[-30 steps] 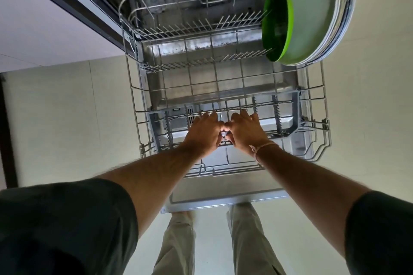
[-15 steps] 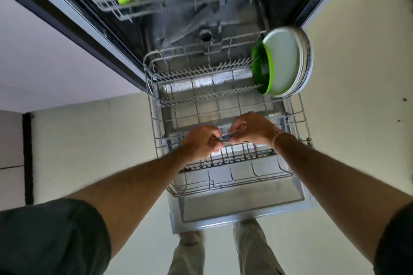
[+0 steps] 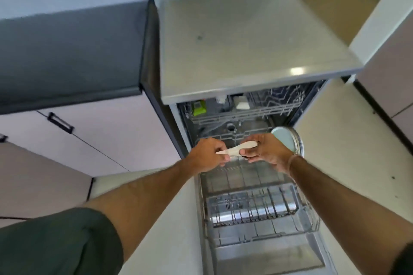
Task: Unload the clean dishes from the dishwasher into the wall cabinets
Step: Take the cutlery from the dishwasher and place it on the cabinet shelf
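Note:
Both hands hold a pale wooden spoon point(image 3: 240, 147) level above the pulled-out lower rack point(image 3: 257, 212) of the open dishwasher. My left hand point(image 3: 206, 155) pinches its handle end, and my right hand point(image 3: 267, 152) grips the bowl end together with a thin dark utensil whose shape I cannot make out. A stack of plates point(image 3: 288, 139), a pale one in front, stands on edge at the rack's back right, partly hidden by my right hand. In the upper rack point(image 3: 243, 111) sit a green item point(image 3: 199, 107) and a white item point(image 3: 242, 104).
The dishwasher's grey top point(image 3: 245, 47) lies ahead. A dark countertop point(image 3: 71, 51) over pale cabinet doors with a black handle point(image 3: 60, 122) is to the left. The open dishwasher door point(image 3: 268, 259) lies low in front of me. Pale floor runs along both sides.
My hands have lifted off the lower rack's basket area with the wooden spoon between them. My head has tilted up, bringing the dishwasher top and the counter into view.

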